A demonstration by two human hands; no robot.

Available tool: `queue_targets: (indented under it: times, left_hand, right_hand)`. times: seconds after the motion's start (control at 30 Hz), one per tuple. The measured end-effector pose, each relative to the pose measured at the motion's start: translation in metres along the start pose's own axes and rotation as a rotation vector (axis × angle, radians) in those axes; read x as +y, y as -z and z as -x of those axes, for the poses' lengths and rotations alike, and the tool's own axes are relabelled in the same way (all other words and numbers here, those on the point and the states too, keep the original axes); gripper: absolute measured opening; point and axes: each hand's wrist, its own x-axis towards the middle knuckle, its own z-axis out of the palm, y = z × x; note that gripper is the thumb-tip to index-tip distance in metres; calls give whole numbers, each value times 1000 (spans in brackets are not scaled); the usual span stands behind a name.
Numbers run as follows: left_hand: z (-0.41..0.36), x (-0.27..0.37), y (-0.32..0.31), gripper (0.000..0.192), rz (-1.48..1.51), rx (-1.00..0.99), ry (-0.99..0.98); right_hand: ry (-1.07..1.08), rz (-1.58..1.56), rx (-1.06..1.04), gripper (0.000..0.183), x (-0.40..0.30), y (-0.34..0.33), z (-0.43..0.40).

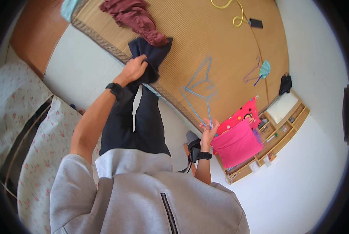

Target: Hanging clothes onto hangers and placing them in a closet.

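Note:
My left hand (135,68) grips a dark navy cloth garment (151,55) at the edge of the bed, above my dark trousers (133,125). Further right, my right hand (209,130) has its fingers around the near end of light-blue clothes hangers (208,108). These hangers stretch out over the woven bed mat (177,67). They are blurred and overlap, so how many there are is unclear. Touching the navy garment's far side is a crumpled maroon garment (136,20).
A pink pillow (237,143) and a red patterned one (250,108) lean by a wooden headboard shelf (279,131) holding small items. On the mat are a purple hanger (252,70), a teal round object (265,69), and a black device (255,23) with a yellow strap (238,21).

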Motion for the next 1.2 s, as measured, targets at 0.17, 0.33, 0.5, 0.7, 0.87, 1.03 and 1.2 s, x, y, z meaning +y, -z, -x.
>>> queue_targets:
  times: [0.17, 0.33, 0.5, 0.7, 0.87, 1.03, 1.2]
  left_hand:
    - [109, 40, 45, 46, 142, -226, 162]
    - [216, 43, 95, 53, 276, -40, 280]
    - [307, 82, 127, 46, 664, 287, 361]
    - [389, 97, 139, 43, 388, 679, 282]
    - [426, 95, 144, 39, 350, 903, 275]
    - [456, 58, 145, 36, 326, 868, 277]
    - [484, 24, 152, 35, 207, 839, 46]
  right_hand:
    - [30, -170, -359, 29, -103, 6, -7]
    - [64, -294, -712, 7, -211, -26, 0]
    - [428, -49, -1099, 19, -303, -80, 55]
    - [589, -68, -1195, 20, -345, -141, 141]
    - [635, 151, -1196, 18, -353, -172, 200]
    - [585, 375, -1340, 14, -325, -214, 268]
    - [419, 167, -1456, 8, -263, -265, 345]
